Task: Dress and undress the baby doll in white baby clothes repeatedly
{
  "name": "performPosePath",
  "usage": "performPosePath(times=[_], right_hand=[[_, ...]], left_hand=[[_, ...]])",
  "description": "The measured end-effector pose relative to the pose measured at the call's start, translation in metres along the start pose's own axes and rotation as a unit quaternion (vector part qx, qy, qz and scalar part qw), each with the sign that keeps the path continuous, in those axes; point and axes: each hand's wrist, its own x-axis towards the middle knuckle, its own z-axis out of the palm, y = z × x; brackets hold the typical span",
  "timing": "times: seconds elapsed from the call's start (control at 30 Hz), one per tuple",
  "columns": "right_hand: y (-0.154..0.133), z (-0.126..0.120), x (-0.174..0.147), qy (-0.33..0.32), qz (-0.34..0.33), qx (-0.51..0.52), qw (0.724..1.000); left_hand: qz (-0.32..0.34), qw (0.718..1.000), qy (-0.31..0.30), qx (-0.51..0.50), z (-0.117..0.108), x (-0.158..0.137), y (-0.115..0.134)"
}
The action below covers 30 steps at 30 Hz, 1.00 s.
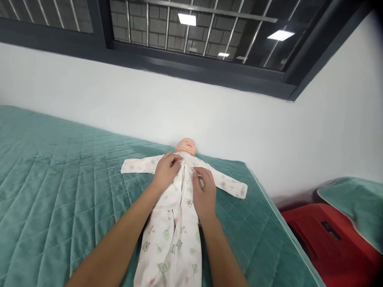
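A baby doll (186,146) lies on its back, its head toward the wall. It wears a white long-sleeved top (231,185) with small animal prints, both sleeves stretched out sideways. White printed trousers (167,247) cover its legs and run toward me. My left hand (166,169) is closed at the upper chest, thumb and fingers pinching the top's front edge just below the neck. Opposite it, my right hand (206,189) rests on the other side of the chest, its fingers curled onto the top's fabric. The front opening shows as a fold between my hands.
A green quilted cover (60,179) spreads under the doll, its edge falling away at the right. Beyond that edge stands a red plastic stool or chair (338,235) with green cloth (356,203) over it. A white wall (134,99) and a dark-framed window (194,67) rise behind.
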Motion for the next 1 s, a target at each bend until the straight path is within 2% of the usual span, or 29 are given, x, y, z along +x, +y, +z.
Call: performPosePath(times=[0.1, 0.3, 0.5, 0.7, 0.8, 1.0], right_hand=[[-0.007, 0.000, 0.000, -0.016, 0.011, -0.014, 1.000], [-0.004, 0.007, 0.017, -0.094, 0.092, -0.038, 0.991], [-0.006, 0.009, 0.019, -0.100, 0.089, -0.052, 0.990], [-0.008, 0.008, 0.014, -0.093, 0.053, -0.042, 0.993], [-0.006, 0.007, 0.014, -0.097, 0.044, -0.030, 0.994], [-0.003, 0.005, 0.018, -0.095, 0.109, 0.004, 0.989]], left_hand=[[-0.016, 0.999, -0.027, -0.017, -0.005, -0.008, 0.000], [-0.044, 0.996, -0.081, -0.011, -0.009, -0.005, 0.004], [-0.086, 0.985, -0.152, 0.000, -0.013, 0.009, 0.013], [-0.115, 0.982, -0.109, -0.104, -0.011, 0.005, 0.018], [-0.118, 0.980, -0.103, -0.125, -0.009, 0.003, 0.018], [-0.123, 0.981, -0.116, -0.098, -0.011, 0.002, 0.017]])
